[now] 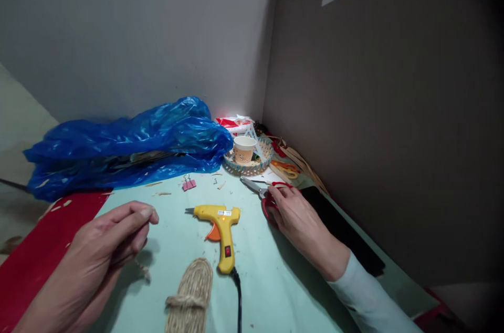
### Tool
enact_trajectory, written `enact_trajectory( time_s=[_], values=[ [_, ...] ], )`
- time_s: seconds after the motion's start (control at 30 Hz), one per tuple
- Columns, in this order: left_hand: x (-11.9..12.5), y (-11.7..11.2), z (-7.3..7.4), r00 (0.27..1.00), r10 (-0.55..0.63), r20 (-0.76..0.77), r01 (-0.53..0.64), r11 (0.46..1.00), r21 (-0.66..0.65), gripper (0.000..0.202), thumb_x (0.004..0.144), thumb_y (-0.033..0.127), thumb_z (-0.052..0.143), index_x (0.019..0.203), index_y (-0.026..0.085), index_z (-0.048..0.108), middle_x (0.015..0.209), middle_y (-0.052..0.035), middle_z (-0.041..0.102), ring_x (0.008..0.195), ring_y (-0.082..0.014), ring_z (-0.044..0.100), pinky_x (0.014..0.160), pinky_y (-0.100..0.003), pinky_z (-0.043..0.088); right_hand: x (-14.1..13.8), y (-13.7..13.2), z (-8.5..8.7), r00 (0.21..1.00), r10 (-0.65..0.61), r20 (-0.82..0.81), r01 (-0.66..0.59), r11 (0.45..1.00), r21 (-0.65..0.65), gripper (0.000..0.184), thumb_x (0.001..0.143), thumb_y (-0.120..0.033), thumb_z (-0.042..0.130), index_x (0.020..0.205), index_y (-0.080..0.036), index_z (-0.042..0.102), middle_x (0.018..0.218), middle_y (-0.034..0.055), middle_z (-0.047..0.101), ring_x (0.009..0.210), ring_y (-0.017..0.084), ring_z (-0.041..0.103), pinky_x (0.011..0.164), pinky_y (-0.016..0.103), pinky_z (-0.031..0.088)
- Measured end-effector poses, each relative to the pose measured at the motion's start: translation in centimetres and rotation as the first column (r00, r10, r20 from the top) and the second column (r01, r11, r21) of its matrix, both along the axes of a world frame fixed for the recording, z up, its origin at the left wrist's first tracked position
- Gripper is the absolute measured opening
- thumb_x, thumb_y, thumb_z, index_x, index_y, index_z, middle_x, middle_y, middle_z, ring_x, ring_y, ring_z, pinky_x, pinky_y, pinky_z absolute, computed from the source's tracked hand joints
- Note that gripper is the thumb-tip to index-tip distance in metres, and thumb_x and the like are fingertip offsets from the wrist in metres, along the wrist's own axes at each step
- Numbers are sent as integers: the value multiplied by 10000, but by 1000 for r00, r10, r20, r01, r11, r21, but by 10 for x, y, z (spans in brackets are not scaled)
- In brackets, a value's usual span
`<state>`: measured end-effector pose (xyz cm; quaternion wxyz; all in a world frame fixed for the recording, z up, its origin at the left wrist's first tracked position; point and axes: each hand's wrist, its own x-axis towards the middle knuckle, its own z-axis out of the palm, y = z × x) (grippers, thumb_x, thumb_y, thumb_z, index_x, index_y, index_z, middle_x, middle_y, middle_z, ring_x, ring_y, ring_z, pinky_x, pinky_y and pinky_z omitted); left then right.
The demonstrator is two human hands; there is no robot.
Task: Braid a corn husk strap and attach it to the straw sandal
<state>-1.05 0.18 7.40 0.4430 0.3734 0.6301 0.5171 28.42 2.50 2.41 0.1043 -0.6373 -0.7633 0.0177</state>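
Note:
My right hand (297, 220) is on the red-handled scissors (260, 189), its fingers closed over the handles. The grey blades point to the back left. On the left, my left hand (114, 249) is raised over the table with thumb and fingers pressed together. A frayed end of twine (145, 271) hangs below it; the rest is hidden in the hand. Between my hands lies a yellow glue gun (222, 233) with an orange trigger, its nozzle pointing left. A slipper-shaped piece of wound twine (191, 291), with a band across it, lies at the front edge of view.
A blue plastic bag (137, 138) spreads along the back left. A woven basket (248, 167) holds a paper cup (244, 149). A pink binder clip (189, 183) and scraps lie nearby. A black flat object (342, 228) is at right. The glue gun's cord (238, 296) runs forward.

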Motion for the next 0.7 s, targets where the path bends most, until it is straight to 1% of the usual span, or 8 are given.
enact_trajectory(
  time_s=[0.07,0.13,0.2,0.27,0.37,0.47,0.57,0.7],
  values=[
    [-4,-8,-4,994,-65,88,70,996,-63,211,597,372,823,669,209,710,619,13,596,458,-74,363,361,-155,338,-2,-1,2,1000,0,22,0,1000,18,217,921,-139,487,1078,-83,626,1058,202,636,995,325,562,869,416,406],
    [-4,-14,-5,992,-95,81,102,991,-83,217,613,398,811,658,215,703,585,17,567,485,-90,384,394,-156,360,-9,-3,8,1000,13,26,-15,999,46,240,945,-168,459,1102,-90,622,1096,205,624,1034,337,548,871,425,392],
    [-2,-19,-3,986,-164,-3,163,983,-79,243,656,443,768,629,215,687,517,25,509,486,-102,378,411,-162,352,-19,-8,14,996,81,-23,-80,996,23,240,970,-203,437,1075,-125,639,1026,156,655,966,284,588,818,363,408],
    [0,-22,-1,954,-251,-162,240,967,-86,297,712,490,699,597,218,667,462,28,469,471,-110,367,417,-173,322,-33,-14,18,983,159,-95,-165,984,-62,263,990,-276,436,964,-170,675,856,86,688,779,215,625,681,293,405],
    [-3,-24,-4,848,-331,-414,316,943,-106,337,745,529,620,596,230,662,459,15,508,482,-135,426,441,-200,316,-53,-21,20,976,181,-121,-202,960,-193,381,956,-481,483,814,-191,683,707,57,694,605,193,614,528,279,307],
    [-10,-28,-16,776,-349,-526,345,932,-111,302,750,513,595,647,243,683,556,0,613,552,-171,537,496,-223,387,-68,-23,19,986,155,-61,-165,962,-219,457,890,-595,522,818,-171,677,746,99,718,635,231,641,509,292,232],
    [-12,-34,-32,682,-374,-629,397,911,-112,263,810,440,552,686,238,666,670,-6,676,643,-188,598,579,-239,434,-78,-23,16,989,150,-14,-150,969,-198,468,890,-586,505,813,-155,669,757,118,723,640,246,648,513,304,189],
    [-8,-43,-45,484,-383,-787,486,865,-122,319,908,370,411,683,225,585,608,20,600,553,-156,527,548,-265,383,-87,-22,8,991,84,-103,-102,978,-184,376,881,-472,514,794,-135,654,711,133,697,583,235,605,521,313,151]
  ],
)
